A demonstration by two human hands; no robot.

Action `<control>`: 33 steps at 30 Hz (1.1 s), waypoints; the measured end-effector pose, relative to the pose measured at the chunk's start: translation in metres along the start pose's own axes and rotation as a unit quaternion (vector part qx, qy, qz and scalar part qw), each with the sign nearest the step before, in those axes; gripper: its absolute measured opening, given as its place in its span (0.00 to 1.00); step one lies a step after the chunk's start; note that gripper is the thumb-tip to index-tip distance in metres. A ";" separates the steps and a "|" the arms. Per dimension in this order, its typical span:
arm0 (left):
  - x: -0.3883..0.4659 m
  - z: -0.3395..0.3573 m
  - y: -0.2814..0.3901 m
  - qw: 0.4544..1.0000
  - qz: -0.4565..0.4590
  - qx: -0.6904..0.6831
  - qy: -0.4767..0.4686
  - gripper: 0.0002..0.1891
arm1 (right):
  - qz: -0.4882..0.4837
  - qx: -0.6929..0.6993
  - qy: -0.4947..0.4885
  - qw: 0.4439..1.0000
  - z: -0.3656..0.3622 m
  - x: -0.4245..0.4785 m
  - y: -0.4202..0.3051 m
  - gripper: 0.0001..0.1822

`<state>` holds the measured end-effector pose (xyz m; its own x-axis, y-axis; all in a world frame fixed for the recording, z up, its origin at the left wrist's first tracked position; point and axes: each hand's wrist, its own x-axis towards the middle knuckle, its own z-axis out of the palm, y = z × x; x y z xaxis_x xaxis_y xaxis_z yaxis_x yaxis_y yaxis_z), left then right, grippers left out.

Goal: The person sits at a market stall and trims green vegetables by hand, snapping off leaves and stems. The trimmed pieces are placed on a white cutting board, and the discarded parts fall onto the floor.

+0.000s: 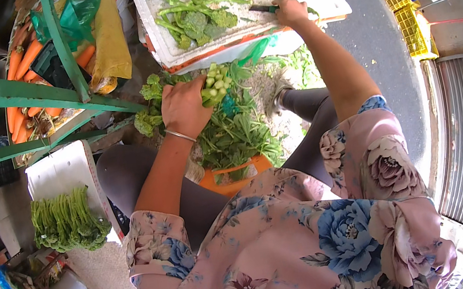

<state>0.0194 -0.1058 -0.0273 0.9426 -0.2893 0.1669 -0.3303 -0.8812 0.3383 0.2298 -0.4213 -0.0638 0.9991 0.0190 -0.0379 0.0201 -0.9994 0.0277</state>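
Note:
My left hand (186,106) is closed around a bunch of broccolini (216,83), its pale cut stem ends pointing up and right and its florets hanging out to the left. With my right hand (291,10) I hold a knife (265,9) by its dark handle, the blade pointing left over a white foam board (248,27). Loose broccolini stalks (197,21) lie on that board just left of the blade, with more along its far side. Beneath my left hand, trimmed leaves (235,139) fill an orange container (231,181) between my legs.
At left, banded broccolini bunches (67,220) rest on a white foam lid (63,170). A green metal frame (21,94) stands before a box of carrots (26,59). Yellow crates (412,29) sit across the grey pavement (375,56). Scattered leaves (303,68) lie below the board.

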 end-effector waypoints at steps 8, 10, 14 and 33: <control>0.003 0.007 0.007 0.999 -0.018 -0.003 -0.032 0.23 | -0.062 0.239 0.226 0.942 -0.042 -0.071 -0.014 0.10; 0.002 0.010 0.007 0.999 -0.025 0.003 -0.033 0.24 | 0.015 0.394 0.072 0.916 -0.051 -0.140 -0.049 0.10; 0.006 0.017 0.013 0.998 0.000 0.012 -0.057 0.26 | 0.016 0.631 -0.074 0.772 -0.012 -0.247 -0.086 0.13; -0.013 0.033 0.016 0.992 0.065 0.089 -0.065 0.23 | -0.010 0.752 -0.170 0.637 0.012 -0.269 -0.124 0.48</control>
<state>0.0033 -0.1286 -0.0546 0.8944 -0.4412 0.0735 -0.4473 -0.8815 0.1513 -0.0419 -0.3029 -0.0691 0.9280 0.2805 -0.2451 -0.2819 0.0988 -0.9543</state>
